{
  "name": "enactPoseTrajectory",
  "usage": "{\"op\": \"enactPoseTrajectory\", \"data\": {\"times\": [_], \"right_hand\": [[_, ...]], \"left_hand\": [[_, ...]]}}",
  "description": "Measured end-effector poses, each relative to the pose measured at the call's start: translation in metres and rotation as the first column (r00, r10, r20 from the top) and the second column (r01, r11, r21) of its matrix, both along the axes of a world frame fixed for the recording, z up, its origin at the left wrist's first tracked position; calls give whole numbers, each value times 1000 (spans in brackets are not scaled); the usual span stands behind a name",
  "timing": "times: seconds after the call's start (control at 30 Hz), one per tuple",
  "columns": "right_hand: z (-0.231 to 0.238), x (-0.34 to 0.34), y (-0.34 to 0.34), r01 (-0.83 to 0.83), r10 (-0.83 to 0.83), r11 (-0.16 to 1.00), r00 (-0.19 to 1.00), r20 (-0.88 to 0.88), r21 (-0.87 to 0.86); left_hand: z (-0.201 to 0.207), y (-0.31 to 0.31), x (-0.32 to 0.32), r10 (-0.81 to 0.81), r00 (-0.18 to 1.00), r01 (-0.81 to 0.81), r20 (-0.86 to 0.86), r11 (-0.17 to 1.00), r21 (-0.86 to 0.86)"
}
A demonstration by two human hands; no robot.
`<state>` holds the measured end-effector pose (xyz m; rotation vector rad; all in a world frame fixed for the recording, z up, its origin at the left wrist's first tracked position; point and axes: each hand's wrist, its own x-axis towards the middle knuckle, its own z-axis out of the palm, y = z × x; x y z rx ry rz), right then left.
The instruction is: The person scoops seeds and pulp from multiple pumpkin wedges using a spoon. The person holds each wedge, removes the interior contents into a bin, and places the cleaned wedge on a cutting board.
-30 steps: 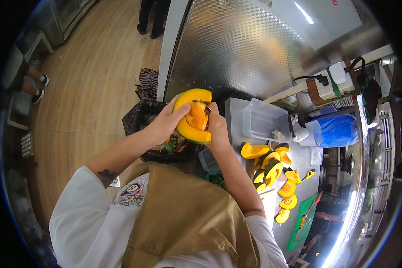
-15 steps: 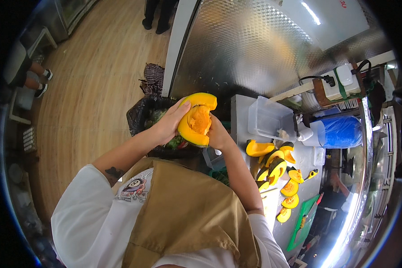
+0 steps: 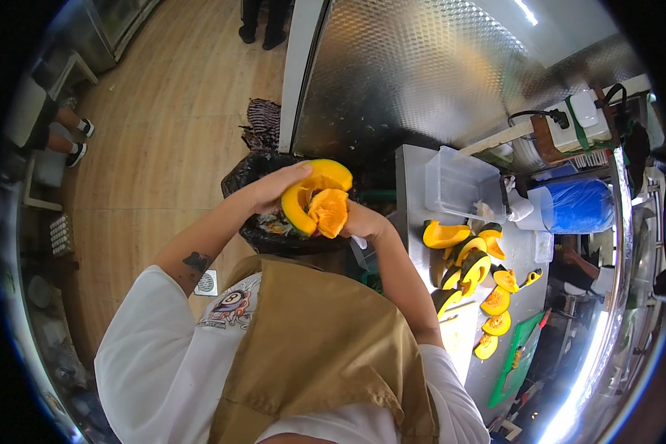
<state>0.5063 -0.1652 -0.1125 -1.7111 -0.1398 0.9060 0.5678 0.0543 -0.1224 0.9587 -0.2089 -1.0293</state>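
My left hand (image 3: 277, 186) grips a thick curved piece of pumpkin (image 3: 328, 175), yellow inside with a dark green rind along its lower edge. At the hollow side of that piece, my right hand (image 3: 362, 221) is closed on a fibrous orange clump of pumpkin pulp (image 3: 330, 212), its fingertips hidden behind it. Both are held over a bin lined with a black bag (image 3: 238, 180), which has scraps inside.
On the steel counter (image 3: 414, 174) at right are a clear plastic tub (image 3: 462, 185), several pumpkin wedges (image 3: 475, 270), and a green cutting board (image 3: 514, 362) with a knife. A striped cloth (image 3: 263, 122) lies beyond the bin. Other people's legs (image 3: 263, 22) show on the wooden floor.
The pulp clump has come partly away from the pumpkin's hollow and now sits lower, in front of my right hand. The pumpkin piece has tilted and shifted slightly left.
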Motion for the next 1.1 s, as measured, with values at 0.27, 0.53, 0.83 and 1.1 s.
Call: {"op": "enactPoseTrajectory", "data": {"times": [0.27, 0.53, 0.83, 1.1], "right_hand": [[-63, 35, -3, 400, -251, 770, 906, 340, -497], [-69, -14, -17, 520, -331, 678, 847, 417, -520], [21, -74, -23, 734, -740, 671, 654, 157, 108], [12, -88, -23, 765, -740, 639, 580, 340, 84]], "left_hand": [[-78, 22, 39, 224, 846, -477, 483, 721, 502], [-92, 33, 23, 299, 830, -500, 471, 773, 391], [-5, -55, -25, 81, 995, -95, -64, 961, -258], [7, -99, -43, 71, 988, -56, 136, 992, -110]]}}
